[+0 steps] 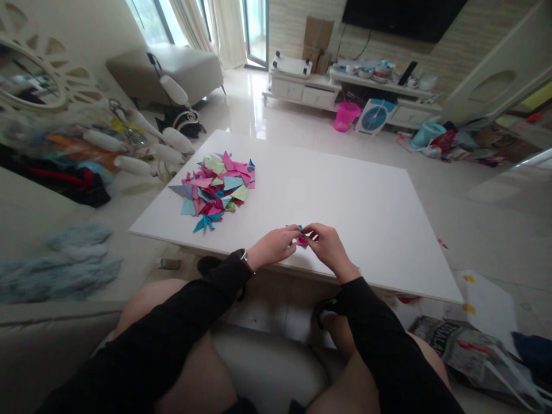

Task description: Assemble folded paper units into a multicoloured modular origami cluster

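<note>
My left hand (278, 244) and my right hand (324, 240) meet over the near edge of the white table. Both are closed in a pinch on a small piece of folded paper (303, 234), mostly hidden by the fingertips. A bit of pink paper (302, 242) shows just below the fingers, and some blue shows above them; I cannot tell whether these belong to one piece. Left of my hands lies a heap of origami paper figures (219, 187) in pink, blue, green and purple. One blue origami figure (207, 221) sits at the heap's near edge.
The white table (345, 190) stands before my knees. A lamp with white shades (166, 152) is close to its left side. Beyond are a pink basket (346, 117), a blue fan (374, 117) and a low cabinet (302, 92). A grey bag (470, 351) lies at right.
</note>
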{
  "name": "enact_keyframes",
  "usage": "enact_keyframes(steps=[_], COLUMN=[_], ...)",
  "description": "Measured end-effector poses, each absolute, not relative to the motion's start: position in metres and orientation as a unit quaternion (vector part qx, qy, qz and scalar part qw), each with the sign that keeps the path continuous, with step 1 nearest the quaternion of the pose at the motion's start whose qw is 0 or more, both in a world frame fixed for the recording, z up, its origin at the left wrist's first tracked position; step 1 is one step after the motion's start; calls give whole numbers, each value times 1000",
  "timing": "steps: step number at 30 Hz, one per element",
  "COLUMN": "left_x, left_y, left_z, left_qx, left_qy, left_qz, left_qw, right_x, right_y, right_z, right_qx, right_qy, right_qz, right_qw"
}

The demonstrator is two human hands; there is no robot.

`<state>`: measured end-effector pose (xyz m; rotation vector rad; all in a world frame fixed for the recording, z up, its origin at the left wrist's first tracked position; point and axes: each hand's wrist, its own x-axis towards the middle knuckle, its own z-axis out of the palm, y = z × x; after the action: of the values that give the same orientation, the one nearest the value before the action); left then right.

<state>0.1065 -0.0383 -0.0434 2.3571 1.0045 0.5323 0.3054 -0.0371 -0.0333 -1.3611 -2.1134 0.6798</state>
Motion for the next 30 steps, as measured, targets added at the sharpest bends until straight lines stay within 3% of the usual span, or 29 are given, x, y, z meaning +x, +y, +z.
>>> enact_keyframes(steps=[12,18,24,30], left_x=[105,98,98,98], left_y=[-31,-21,-8,-5], left_z=[-43,-43,-63,-64], left_qx=[782,655,564,552], left_qy=[369,534,509,514], left_qz=[320,402,359,394], left_qw=[388,352,542,526], right_x=[308,307,304,314], right_y=[-36,-39,-42,-35], right_z=[-36,-33,-29,-33], right_qx=[-494,-516,-522,-595], right_qy=[-798,-794,-801,-764], right_qz=[214,195,182,156], right_qw=[272,255,228,195])
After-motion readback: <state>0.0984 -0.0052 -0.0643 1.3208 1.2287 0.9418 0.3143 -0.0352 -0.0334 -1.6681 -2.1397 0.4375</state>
